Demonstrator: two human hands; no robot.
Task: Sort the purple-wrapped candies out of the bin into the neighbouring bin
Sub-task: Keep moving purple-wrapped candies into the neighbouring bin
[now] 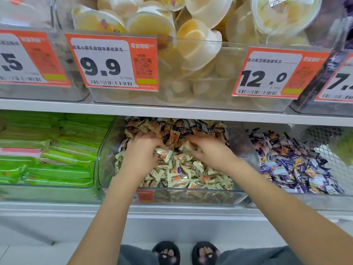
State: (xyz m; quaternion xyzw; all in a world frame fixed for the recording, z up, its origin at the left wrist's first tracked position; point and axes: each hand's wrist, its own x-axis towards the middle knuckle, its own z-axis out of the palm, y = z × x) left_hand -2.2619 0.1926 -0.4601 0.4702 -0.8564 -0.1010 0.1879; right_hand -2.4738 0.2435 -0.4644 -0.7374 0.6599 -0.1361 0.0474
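On the lower shelf, I see the middle clear bin (107, 150) heaped with cream-and-gold wrapped candies (183, 175); darker ones lie toward its back. Purple-wrapped candies (292, 165) fill the neighbouring bin (298, 196) to the right, jumbled with no common direction. My left hand (142, 150) digs into the pile, fingers curled among wrappers. My right hand (207, 150) is blurred; I cannot tell whether it holds anything.
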